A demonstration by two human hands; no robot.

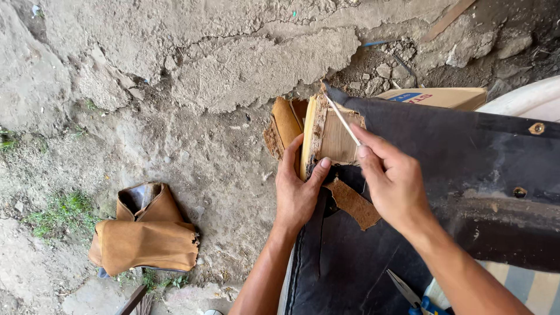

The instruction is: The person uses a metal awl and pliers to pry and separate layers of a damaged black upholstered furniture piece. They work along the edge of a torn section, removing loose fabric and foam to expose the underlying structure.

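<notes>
Both hands (350, 186) apparently gripping, forearms raised

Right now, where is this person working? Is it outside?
Probably outdoors, in a rough yard or makeshift repair spot. The ground is cracked, dusty earth with rubble and tufts of grass, and a torn tan covering lies in the dirt beside the black seat piece.

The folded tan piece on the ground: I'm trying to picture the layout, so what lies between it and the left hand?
In the head view, only bare cracked dirt ground lies between the folded tan piece and the left hand.
</notes>
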